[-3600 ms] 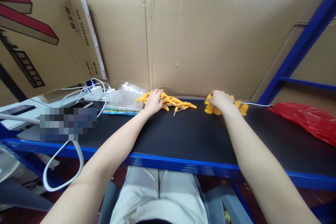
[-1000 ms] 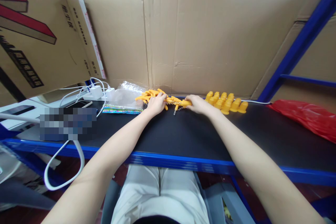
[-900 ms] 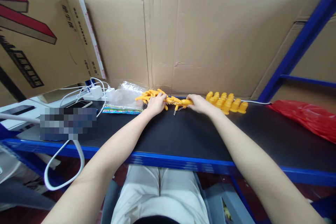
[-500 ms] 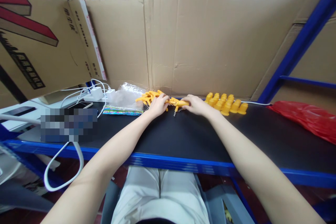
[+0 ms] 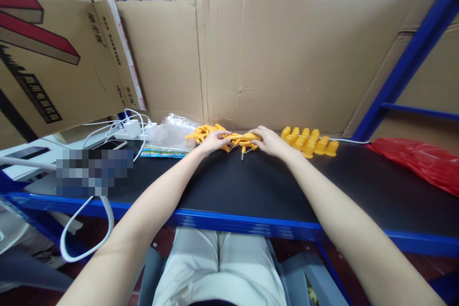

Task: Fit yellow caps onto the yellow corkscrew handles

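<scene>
A heap of yellow plastic corkscrews (image 5: 245, 143) with bare metal spirals lies near the back of the black tabletop (image 5: 244, 186). My left hand (image 5: 214, 142) is at the heap's middle, its fingers closed on the end of some yellow handles. From the other side, my right hand (image 5: 268, 141) closes thumb and fingers on the right ends of those handles. More yellow pieces (image 5: 205, 130) spread out behind and left of my left hand. To the right of my right hand stand several yellow plastic caps (image 5: 309, 142), upright in rows.
At left are a clear plastic bag (image 5: 175, 129), a colourful packet (image 5: 163, 151), a power strip with white plugs (image 5: 132, 127), cables and a phone (image 5: 109, 146). A red plastic bag (image 5: 416, 160) lies at far right. A cardboard wall (image 5: 272, 57) closes off the back.
The corkscrews between my hands have shifted slightly to the right and now lie more closely side by side. My left hand has turned a little, while the standing caps have stayed put.
</scene>
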A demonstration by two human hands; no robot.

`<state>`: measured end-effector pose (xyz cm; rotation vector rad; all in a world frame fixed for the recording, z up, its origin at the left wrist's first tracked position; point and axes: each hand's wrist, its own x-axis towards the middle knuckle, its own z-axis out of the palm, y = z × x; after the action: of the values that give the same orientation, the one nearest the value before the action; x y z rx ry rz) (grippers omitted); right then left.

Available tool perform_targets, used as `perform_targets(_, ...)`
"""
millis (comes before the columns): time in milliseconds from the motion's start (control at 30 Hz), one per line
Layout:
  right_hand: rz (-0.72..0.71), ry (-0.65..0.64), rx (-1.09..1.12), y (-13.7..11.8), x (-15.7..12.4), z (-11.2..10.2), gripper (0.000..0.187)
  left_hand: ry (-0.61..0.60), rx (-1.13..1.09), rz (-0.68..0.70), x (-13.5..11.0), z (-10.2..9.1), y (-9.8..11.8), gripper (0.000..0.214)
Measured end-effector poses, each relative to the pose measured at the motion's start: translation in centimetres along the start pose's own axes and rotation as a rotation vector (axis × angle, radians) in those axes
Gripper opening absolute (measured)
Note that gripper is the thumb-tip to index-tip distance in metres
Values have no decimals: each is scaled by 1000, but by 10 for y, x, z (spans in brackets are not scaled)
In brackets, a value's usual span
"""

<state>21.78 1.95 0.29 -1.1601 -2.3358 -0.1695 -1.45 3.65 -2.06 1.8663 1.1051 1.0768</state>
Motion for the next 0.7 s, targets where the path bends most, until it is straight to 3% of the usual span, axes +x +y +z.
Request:
perform_targets(100, -15, 6, 4, 0, 0, 1, 32, -23, 97, 17, -2, -3, 2, 40)
perform_targets(267, -37, -18, 20, -1, 0, 7, 34, 118, 589, 193, -8, -2, 10, 29)
perform_targets(367, -23, -1, 84, -1, 1, 9, 36, 150, 741, 233, -11, -2, 17, 28)
perform_targets(567, 117, 8, 494, 9, 3, 7, 47, 197, 827, 230, -10, -8, 16, 27)
perform_targets(700, 282, -58, 771, 11, 2, 5, 30, 185, 828, 271, -10, -10, 15, 26)
